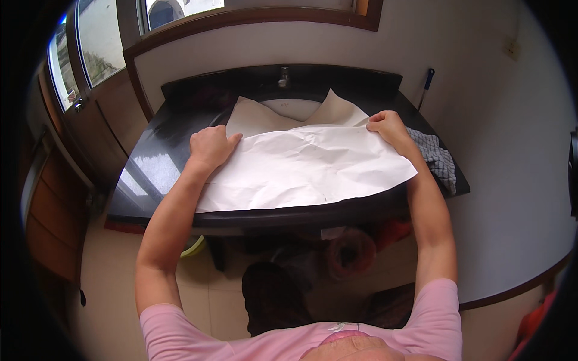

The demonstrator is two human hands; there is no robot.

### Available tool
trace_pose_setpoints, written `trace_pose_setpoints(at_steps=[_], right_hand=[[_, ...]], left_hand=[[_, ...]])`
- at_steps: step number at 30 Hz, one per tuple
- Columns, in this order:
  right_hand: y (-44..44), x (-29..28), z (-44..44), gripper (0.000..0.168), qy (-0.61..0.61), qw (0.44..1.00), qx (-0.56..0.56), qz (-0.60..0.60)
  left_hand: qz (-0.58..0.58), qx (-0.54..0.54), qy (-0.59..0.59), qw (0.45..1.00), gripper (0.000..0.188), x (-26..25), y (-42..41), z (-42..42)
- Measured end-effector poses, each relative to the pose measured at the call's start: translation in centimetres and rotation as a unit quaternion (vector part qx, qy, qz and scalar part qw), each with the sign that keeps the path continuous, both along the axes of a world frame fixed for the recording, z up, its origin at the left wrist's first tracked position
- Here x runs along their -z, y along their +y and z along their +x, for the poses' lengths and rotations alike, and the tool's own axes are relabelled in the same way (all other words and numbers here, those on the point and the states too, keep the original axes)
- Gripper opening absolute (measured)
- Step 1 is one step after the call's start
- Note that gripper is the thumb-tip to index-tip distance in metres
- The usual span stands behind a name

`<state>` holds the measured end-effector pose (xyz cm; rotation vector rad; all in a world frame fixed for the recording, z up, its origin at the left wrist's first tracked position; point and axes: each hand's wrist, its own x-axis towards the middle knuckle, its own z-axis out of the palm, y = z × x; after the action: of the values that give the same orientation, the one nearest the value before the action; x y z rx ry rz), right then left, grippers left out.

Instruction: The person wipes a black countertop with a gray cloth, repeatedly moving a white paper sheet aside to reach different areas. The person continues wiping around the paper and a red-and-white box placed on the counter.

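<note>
A large sheet of creased white paper (298, 167) lies over the front of a black stone washbasin counter (153, 149). Its far part is folded up, with two pointed corners rising in front of the white basin (293, 106). My left hand (212, 146) grips the fold at its left end, thumb on top. At the fold's right end, my right hand (389, 128) pinches the paper between thumb and fingers. The near edge of the sheet reaches the counter's front edge, and its right corner sticks out by my right forearm.
A metal tap (283, 77) stands behind the basin. A checked cloth (433, 155) lies at the counter's right end, near a blue-handled tool (428, 81) against the wall. Below are a yellow-green basin (194, 247) and a reddish round container (351, 253).
</note>
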<state>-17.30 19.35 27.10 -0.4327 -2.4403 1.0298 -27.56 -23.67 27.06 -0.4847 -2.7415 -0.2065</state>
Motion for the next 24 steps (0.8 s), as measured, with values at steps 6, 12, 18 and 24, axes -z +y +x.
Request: trace_pose_setpoints(at_steps=[6,12,18,24], right_hand=[[0.7,0.8,-0.6,0.029,0.062,0.998,0.026,-0.018],[0.3,0.2,-1.0,0.024,0.002,1.000,0.003,-0.001],[-0.1,0.1,0.3,0.014,0.135,0.989,-0.039,-0.044],[-1.7,-1.3,1.5,0.013,0.250,0.961,-0.045,-0.110]], left_hand=[[0.128,0.029,-0.103,0.986,0.042,-1.6,0.4,1.4],[0.151,0.108,-0.081,0.979,0.032,-0.7,-1.4,0.3],[0.219,0.158,-0.017,0.963,0.025,-1.8,-2.1,1.4],[0.282,0.193,0.127,0.931,0.014,-3.0,-2.4,3.9]])
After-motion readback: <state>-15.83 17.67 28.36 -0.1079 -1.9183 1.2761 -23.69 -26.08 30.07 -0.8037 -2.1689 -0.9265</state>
